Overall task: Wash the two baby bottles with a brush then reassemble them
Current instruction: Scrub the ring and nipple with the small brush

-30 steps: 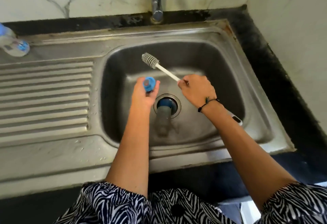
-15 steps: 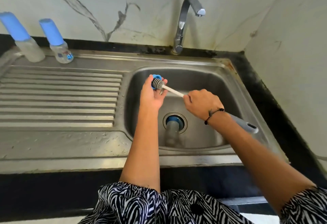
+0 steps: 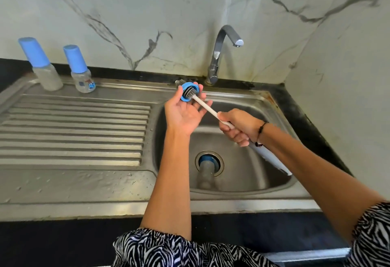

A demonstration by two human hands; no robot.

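My left hand [image 3: 184, 112] pinches a blue bottle ring [image 3: 185, 97] at its fingertips, palm up, above the sink's back left corner. The grey bristle head of a bottle brush [image 3: 205, 106] is pushed through the ring. My right hand [image 3: 239, 127] grips the brush's white handle over the sink basin [image 3: 263, 110]. Two baby bottles with blue caps, a taller one [image 3: 43, 66] and a shorter one [image 3: 79, 70], stand upright at the back left of the drainboard. A blue and clear bottle part [image 3: 207, 168] lies over the drain.
A chrome tap [image 3: 219, 53] rises behind the basin, with no water running. The ribbed steel drainboard [image 3: 73, 131] stretches to the left. Marble walls close the back and the right side. A black counter edge runs along the front.
The brush head went from outside the blue ring to pushed through it. Both hands rose toward the sink's back edge, and the view tilted up, bringing the two bottles and tap into sight.
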